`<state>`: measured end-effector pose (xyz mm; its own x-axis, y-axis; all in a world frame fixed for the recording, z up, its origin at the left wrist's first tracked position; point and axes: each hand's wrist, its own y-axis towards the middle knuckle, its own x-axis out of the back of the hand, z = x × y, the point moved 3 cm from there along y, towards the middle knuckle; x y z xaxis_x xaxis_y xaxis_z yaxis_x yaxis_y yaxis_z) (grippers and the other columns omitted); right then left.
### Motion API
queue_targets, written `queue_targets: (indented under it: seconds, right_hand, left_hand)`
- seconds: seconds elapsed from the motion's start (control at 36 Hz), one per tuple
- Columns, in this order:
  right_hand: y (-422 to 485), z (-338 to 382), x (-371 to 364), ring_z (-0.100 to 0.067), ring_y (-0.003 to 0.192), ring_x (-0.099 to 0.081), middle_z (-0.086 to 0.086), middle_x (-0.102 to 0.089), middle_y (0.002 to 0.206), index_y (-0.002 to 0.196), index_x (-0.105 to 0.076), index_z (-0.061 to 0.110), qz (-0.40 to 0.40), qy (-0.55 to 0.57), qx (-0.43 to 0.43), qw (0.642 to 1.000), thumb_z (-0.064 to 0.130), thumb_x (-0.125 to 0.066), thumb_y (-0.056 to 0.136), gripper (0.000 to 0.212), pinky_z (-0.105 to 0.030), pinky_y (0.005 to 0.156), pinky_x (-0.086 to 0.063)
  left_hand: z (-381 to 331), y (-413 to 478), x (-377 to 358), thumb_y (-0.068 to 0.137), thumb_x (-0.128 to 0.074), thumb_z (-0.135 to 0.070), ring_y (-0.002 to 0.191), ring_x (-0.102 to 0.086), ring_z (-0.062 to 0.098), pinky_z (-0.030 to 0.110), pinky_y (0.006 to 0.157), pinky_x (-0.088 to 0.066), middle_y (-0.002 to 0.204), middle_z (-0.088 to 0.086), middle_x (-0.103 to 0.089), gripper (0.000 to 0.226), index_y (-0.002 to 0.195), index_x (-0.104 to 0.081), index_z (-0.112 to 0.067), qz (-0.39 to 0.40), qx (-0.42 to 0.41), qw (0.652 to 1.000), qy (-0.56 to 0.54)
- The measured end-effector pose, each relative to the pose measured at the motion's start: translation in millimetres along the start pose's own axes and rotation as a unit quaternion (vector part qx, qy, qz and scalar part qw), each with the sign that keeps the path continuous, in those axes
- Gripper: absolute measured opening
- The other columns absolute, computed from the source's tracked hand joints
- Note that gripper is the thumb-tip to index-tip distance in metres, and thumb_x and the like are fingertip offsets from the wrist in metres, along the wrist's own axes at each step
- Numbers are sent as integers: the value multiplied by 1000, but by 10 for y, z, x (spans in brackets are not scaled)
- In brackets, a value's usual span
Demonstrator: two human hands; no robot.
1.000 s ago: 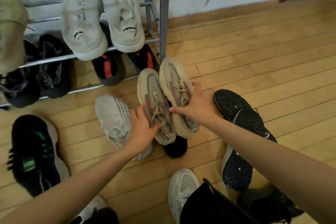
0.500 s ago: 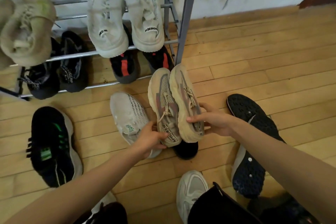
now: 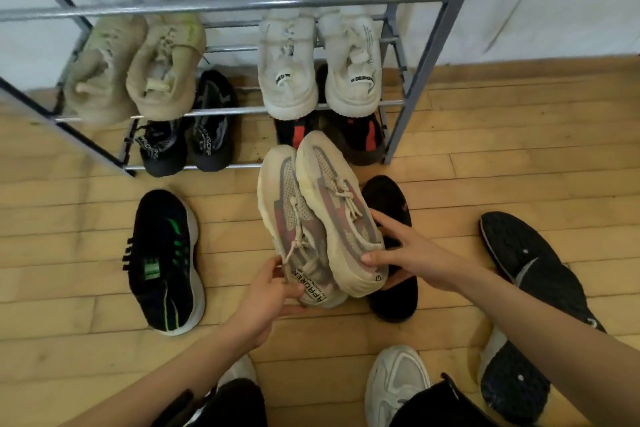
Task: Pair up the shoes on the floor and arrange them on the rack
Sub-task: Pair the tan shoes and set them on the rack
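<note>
1. Change: both hands have slid back from mid-shoe to the heels of the beige pair (image 3: pixel 311 218), which is now held side by side, toes toward the rack (image 3: pixel 436 59), just before its lowest tier. Pairing judged complete; placement outstanding.
2. Left hand (image 3: pixel 266 295): fingers pinching one heel. Right hand (image 3: pixel 415 253): fingers spread around the other.
3. Condition: mesh uppers, pinkish-grey panels, scuffed pale soles.

The beige pair (image 3: pixel 311 218) hides much of a black shoe (image 3: pixel 393 199); a white sneaker (image 3: pixel 394 381) is cut off below.
</note>
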<state>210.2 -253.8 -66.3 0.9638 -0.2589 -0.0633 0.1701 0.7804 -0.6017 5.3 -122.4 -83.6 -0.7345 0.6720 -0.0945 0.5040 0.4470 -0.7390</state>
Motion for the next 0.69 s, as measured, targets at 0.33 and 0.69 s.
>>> queue_targets:
  seconds: [0.33, 0.69]
  right_hand:
    - [143, 435, -438, 7, 132, -35, 39, -36, 138, 138, -24, 58, -80, -195, 202, 957, 24, -70, 83, 80, -28, 111, -33]
    - [266, 1564, -758, 6, 128, -41, 31, -42, 138, 140, -27, 53, -209, -187, 341, 897, 14, -70, 84, 80, -41, 103, -45]
  left_hand:
    - [-39, -159, 671, 87, -58, 2, 103, -61, 16, 25, 66, -55, 112, -6, -62, 56, 131, -43, -29, -127, -136, 983, 10]
    - [-1268, -467, 1339, 86, -58, 1, 108, -62, 20, 45, 86, -54, 116, -3, -67, 56, 132, -51, -32, -151, -343, 926, 46]
